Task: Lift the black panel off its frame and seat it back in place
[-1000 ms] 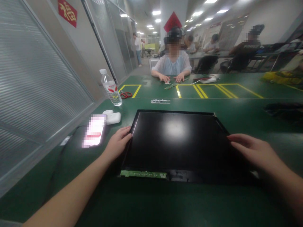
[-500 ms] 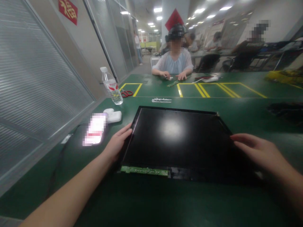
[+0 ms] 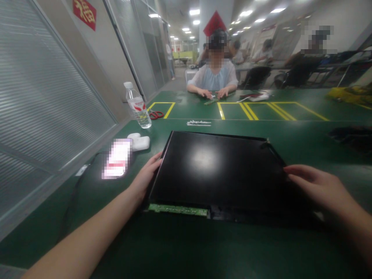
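Note:
A large black display panel (image 3: 221, 174) lies in front of me on the green table (image 3: 180, 248), with a green circuit strip (image 3: 178, 209) along its near edge. My left hand (image 3: 146, 177) grips the panel's left edge, fingers curled under it. My right hand (image 3: 318, 188) rests against the panel's right edge with its fingers stretched along it. The panel's near-left side looks slightly raised off the table.
A lit phone (image 3: 117, 159) and a white case (image 3: 139, 143) lie left of the panel, a water bottle (image 3: 138, 106) and red scissors (image 3: 155, 114) behind them. Small white parts (image 3: 198, 123) sit beyond the panel. A person (image 3: 213, 75) works across the table. A dark object (image 3: 350, 135) lies at right.
The panel's far edge has shifted slightly away and its left side has lifted a little. Both hands stay on its edges.

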`<state>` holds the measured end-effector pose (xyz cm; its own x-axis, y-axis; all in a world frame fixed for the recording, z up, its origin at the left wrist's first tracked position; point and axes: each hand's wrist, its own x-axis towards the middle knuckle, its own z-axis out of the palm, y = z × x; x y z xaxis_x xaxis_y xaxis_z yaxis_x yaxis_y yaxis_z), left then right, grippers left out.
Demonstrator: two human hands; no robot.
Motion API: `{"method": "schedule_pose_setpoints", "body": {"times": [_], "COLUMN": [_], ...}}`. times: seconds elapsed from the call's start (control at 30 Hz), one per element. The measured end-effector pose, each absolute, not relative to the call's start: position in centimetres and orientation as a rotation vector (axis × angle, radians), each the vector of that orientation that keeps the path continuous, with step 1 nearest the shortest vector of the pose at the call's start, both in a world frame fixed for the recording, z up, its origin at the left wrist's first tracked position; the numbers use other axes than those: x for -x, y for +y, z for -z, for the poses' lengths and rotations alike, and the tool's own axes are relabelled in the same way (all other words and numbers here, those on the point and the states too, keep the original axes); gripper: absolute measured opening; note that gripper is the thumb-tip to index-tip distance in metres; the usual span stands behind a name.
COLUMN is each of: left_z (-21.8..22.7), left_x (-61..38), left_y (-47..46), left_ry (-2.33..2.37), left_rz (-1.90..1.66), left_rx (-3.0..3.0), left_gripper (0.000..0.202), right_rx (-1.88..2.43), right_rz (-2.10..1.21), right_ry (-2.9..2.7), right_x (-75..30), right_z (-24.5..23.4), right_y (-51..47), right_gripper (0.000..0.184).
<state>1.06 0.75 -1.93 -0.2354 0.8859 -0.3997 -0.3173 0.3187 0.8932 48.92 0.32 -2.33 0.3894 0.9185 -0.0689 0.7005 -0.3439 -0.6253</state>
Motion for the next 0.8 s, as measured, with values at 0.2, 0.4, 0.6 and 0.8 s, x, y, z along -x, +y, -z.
{"method": "schedule_pose_setpoints", "body": {"times": [0.2,0.4,0.6,0.8], "left_z": [2.0,2.0,1.5,1.8], "left_x": [-0.6,-0.4,-0.5,-0.3], "left_y": [0.3,0.2,0.1,0.1], "left_ry": [1.343,1.313,1.311,1.282], "left_rz": [-1.168,-1.178,-1.192,-1.24], "left_rx": [-0.642,-0.754,-0.76,-0.809], "left_gripper": [0.102,0.121,0.095,0.074], "right_rx": [2.125,2.2,2.149,2.133], "right_rz": [-0.541,-0.565,-0.557,-0.63], "right_ry": [-1.399,-1.359,-1.387,-1.36], "right_x": [-48.5,-48.2,-48.4,-49.1], "right_z": [1.9,1.5,1.7,2.5], "right_y": [0.3,0.2,0.2,0.1], "right_gripper": [0.048,0.057,0.053,0.06]}}
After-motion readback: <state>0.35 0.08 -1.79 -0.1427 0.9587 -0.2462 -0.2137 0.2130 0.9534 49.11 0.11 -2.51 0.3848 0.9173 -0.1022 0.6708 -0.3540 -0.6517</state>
